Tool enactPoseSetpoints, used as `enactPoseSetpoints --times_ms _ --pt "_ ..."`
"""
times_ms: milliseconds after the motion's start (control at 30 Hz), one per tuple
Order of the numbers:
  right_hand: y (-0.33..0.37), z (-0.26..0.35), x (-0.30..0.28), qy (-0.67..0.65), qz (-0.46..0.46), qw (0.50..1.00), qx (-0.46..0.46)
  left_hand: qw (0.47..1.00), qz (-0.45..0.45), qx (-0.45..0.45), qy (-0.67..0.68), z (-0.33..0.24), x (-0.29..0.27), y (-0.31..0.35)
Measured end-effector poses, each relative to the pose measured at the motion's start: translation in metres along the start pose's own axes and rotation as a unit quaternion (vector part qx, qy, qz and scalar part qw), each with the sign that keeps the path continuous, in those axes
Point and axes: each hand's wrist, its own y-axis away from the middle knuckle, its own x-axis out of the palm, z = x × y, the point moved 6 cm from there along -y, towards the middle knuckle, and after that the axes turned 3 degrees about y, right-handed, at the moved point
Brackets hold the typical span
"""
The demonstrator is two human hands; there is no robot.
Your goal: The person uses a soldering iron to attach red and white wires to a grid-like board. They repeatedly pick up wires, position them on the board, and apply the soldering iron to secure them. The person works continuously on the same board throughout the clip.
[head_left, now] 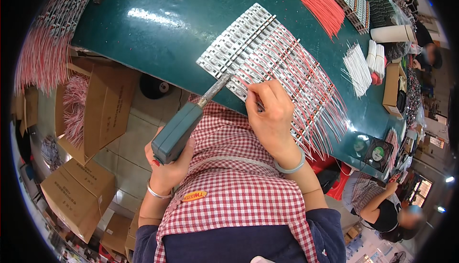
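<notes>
My left hand [180, 163] is wrapped round the dark green body of a soldering gun [178, 133]. Its metal barrel slants up to the right, and the tip touches or nearly touches the near edge of a panel of small white circuit boards [239, 35]. Just right of that tip, my right hand [273, 114] is closed in a pinch over the panel, at the end of a thin red wire [242, 80]. Red and white wires [330, 102] trail from the boards toward the right. The pinching fingertips partly hide the wire and the board beneath.
Loose red wires [325, 9] and white wires [356, 69] lie farther right on the green table [129, 43]. A small black fan [377, 154] sits by the right edge. Wired boards [52, 47] hang at far left, above cardboard boxes [107, 110]. A co-worker [382, 210] is at lower right.
</notes>
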Motion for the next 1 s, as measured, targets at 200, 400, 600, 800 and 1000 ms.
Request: enactPoseSetpoints --times_ms 200,400,600,800,1000 --pt "0.002 -0.001 0.001 -0.002 0.002 1.0 0.002 1.0 0.017 0.0 -0.013 -0.004 0.002 -0.002" --pt "0.002 -0.001 0.002 -0.004 0.001 1.0 0.006 1.0 0.007 -0.015 -0.013 0.002 -0.001 0.001" --pt "0.003 -0.002 0.002 -0.003 0.0 1.0 0.012 1.0 -0.005 -0.009 -0.014 -0.001 -0.001 0.001" --pt "0.003 -0.002 0.001 -0.005 0.002 1.0 0.02 1.0 -0.001 0.007 -0.024 -0.005 0.001 -0.001" --pt "0.004 -0.006 -0.009 -0.021 0.031 0.998 0.056 0.999 -0.027 -0.014 -0.014 0.001 -0.005 0.004"
